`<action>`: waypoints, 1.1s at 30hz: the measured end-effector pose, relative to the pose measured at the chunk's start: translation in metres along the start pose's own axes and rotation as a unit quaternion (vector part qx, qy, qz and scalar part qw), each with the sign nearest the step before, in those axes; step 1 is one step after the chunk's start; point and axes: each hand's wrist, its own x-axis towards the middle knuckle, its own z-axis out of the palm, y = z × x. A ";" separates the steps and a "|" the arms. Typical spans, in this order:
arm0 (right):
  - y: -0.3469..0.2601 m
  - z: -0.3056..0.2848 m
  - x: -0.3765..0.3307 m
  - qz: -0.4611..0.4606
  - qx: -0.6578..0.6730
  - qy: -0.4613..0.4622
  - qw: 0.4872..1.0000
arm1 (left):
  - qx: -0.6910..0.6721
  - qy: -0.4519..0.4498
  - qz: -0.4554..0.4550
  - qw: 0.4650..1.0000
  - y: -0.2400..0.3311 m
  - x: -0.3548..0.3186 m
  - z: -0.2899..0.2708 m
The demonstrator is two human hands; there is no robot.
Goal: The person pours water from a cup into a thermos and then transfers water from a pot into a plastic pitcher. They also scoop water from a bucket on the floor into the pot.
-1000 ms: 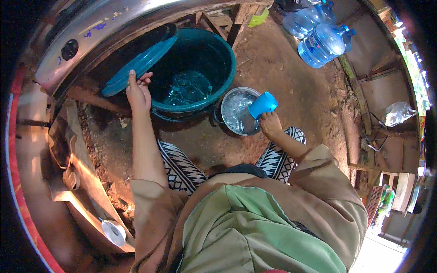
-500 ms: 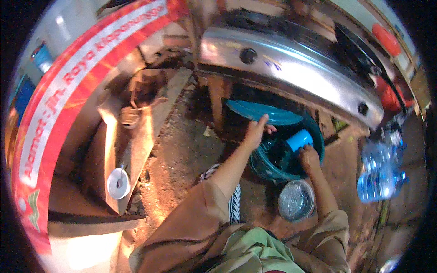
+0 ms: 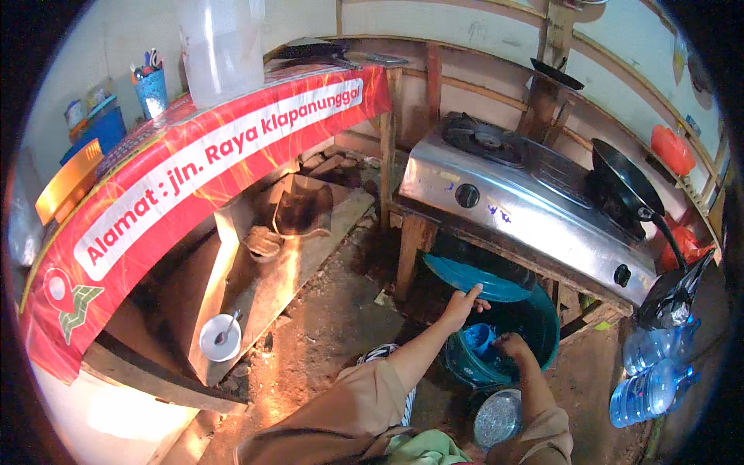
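Observation:
My left hand [image 3: 463, 304] grips the edge of a round teal lid [image 3: 484, 284], thumb on top, and holds it tilted over the far side of a dark teal bucket [image 3: 463, 372]. My right hand [image 3: 511, 345] reaches into the bucket, closed on a blue plastic dipper [image 3: 478, 336]. The dipper's round mouth shows; its handle is hidden by my fingers. Water seems to glint around it. Against the near side of the bucket, beside my right forearm, stands a round, shiny container [image 3: 497, 418] with clear-looking contents.
Above the bucket, a two-burner gas stove [image 3: 515, 205] on a wooden stand carries a black wok [image 3: 626, 182]. Clear blue water bottles [image 3: 647, 391] lie at right. On the left are a red-draped table [image 3: 225, 186], a low wooden bench, and a white bowl with a spoon [image 3: 221, 339].
The view has swung up, showing more table and wall. In the bucket, the dipper has moved left and turned, so its mouth shows instead of its side. My left hand keeps the lid raised.

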 end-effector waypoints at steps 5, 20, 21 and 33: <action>-0.035 -0.039 -0.072 0.019 0.227 0.091 0.969 | -0.018 -0.007 -0.001 1.000 0.007 -0.004 0.013; -0.021 -0.063 -0.141 -0.074 0.579 0.186 0.791 | -0.018 0.017 0.022 0.999 0.004 0.001 0.024; -0.027 -0.068 -0.151 -0.089 0.577 0.190 0.789 | -0.024 0.012 0.029 0.999 0.006 0.003 0.022; -0.024 -0.091 -0.248 -0.059 0.541 0.297 0.785 | -0.040 0.018 -0.094 0.995 0.004 -0.024 0.029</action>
